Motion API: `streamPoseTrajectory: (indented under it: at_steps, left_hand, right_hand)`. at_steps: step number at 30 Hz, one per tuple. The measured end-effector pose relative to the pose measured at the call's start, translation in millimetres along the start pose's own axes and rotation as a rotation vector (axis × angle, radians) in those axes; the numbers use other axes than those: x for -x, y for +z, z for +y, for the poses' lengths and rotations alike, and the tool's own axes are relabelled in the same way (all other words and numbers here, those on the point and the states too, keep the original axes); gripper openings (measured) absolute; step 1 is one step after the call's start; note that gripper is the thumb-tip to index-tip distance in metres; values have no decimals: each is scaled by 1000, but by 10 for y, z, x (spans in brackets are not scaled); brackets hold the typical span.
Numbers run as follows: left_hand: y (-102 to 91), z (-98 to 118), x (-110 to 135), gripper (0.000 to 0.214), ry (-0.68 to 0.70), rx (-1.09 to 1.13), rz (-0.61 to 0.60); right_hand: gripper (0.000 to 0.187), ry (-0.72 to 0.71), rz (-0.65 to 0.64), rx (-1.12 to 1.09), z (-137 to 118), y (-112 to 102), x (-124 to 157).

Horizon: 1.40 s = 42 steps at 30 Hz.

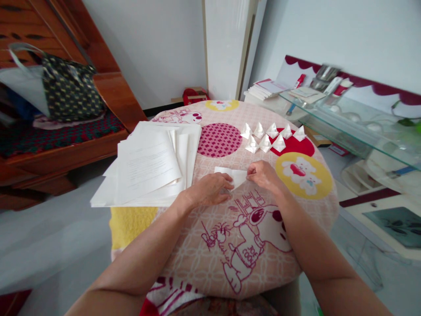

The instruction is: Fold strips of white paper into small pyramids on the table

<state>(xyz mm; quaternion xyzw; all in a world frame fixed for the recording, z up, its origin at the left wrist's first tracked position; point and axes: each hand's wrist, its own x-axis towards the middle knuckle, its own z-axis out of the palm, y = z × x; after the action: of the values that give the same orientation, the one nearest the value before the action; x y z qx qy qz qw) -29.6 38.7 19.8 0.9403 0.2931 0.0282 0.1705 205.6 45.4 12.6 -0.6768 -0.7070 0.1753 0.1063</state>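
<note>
Eight shapes, one o'clock, look done; sheet unfinished: right hand pinches it, left hand grip unclear (stack, nine o'clock, seems unused).

A gap down the middle
From here I see open table between the paper stack, blocking the left hand's outer side, and folded papers standing beyond the right hand.

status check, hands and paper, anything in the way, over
Left hand resting on small white paper; right hand pinching its right edge. Paper partly covered by the hands. Paper stack near left hand, eight folded shapes farther off.
</note>
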Motion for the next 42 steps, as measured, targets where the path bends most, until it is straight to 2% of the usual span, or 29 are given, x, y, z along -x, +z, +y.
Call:
streamPoseTrajectory:
  at_steps: [3,5,9,12,16,22,26,29,35,38,40,42]
  left_hand:
    - [23,-21,-5,25,-2,6,5]
    - [34,-33,-9,24,-4,8,9]
    - [36,-35,-9,22,3,14,23]
    - [19,-28,1,26,13,10,29]
    - [-14,-21,14,31,41,18,18]
    - [-68,32,31,13,44,-3,-55]
    - [-66,71,39,13,45,-40,-64]
    - [-11,66,0,13,6,9,-3]
    - [178,-66,-173,14,-280,75,260]
    - [246,-170,-221,32,-306,21,371]
    - [271,-231,-230,39,-295,-22,386]
    - [282,-272,-228,38,-269,-33,366]
  right_hand:
    - [17,65,114,30,93,1,-37]
    - [18,58,161,-47,116,16,-42]
    - [11,-79,73,-283,32,76,-15]
    - [6,-135,18,-197,-83,115,9]
    - [7,-99,-6,-126,-170,108,26]
    - [26,-91,1,-92,-159,88,40]
    - [32,-126,16,-5,-155,103,56]
    - [33,-132,14,43,-165,111,66]
    - [31,-123,12,46,-157,117,52]
    - [25,-131,-4,39,-149,113,47]
    - [21,-129,-8,37,-150,111,47]
    - [20,-120,1,39,-154,112,49]
